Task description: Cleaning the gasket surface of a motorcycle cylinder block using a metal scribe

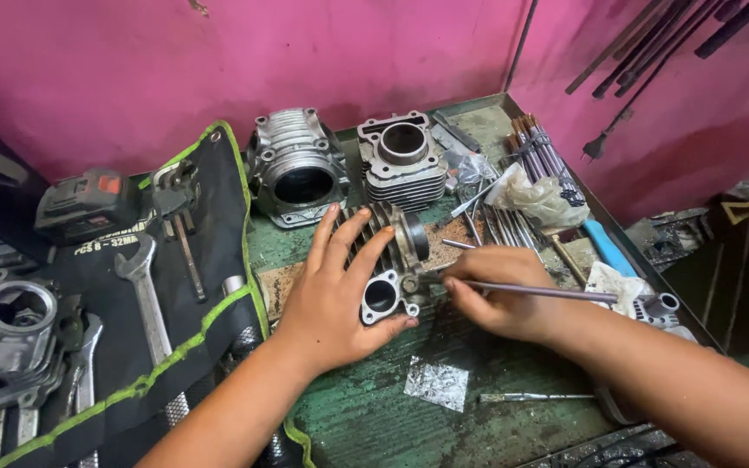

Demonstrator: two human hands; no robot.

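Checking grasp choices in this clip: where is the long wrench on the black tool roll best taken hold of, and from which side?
Probably by its straight shank, from above. The long wrench lies flat on the black tool roll, open jaw end toward the wall, and the shank is slim and bare. The left hand is nearest; both hands are on the finned cylinder.

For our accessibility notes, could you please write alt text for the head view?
The left hand steadies a finned cylinder on a green bench while the right hand holds a thin rod against it. Two more cylinders stand behind, wrenches lie left.
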